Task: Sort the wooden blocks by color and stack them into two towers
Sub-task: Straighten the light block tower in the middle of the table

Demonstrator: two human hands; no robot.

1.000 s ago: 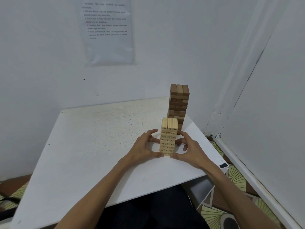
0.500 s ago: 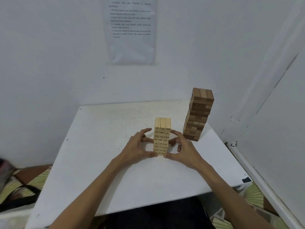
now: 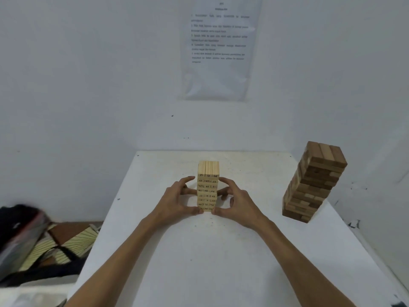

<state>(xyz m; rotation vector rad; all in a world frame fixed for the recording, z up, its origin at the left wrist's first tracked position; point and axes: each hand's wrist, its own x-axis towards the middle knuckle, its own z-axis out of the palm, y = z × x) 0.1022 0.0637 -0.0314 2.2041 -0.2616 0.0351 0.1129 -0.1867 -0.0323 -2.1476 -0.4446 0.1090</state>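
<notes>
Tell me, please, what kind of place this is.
Probably a plain room set up for a tabletop exercise: a white table in a corner of bare walls, a printed sheet on the wall, a pale tower and a brown tower of blocks.

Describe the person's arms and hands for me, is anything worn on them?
Both are bare. The left arm and right arm show no sleeves down to the bottom edge of the view. The left hand and right hand wear no gloves, and no watch or bracelet shows at either wrist. No rings show on the fingers.
</notes>
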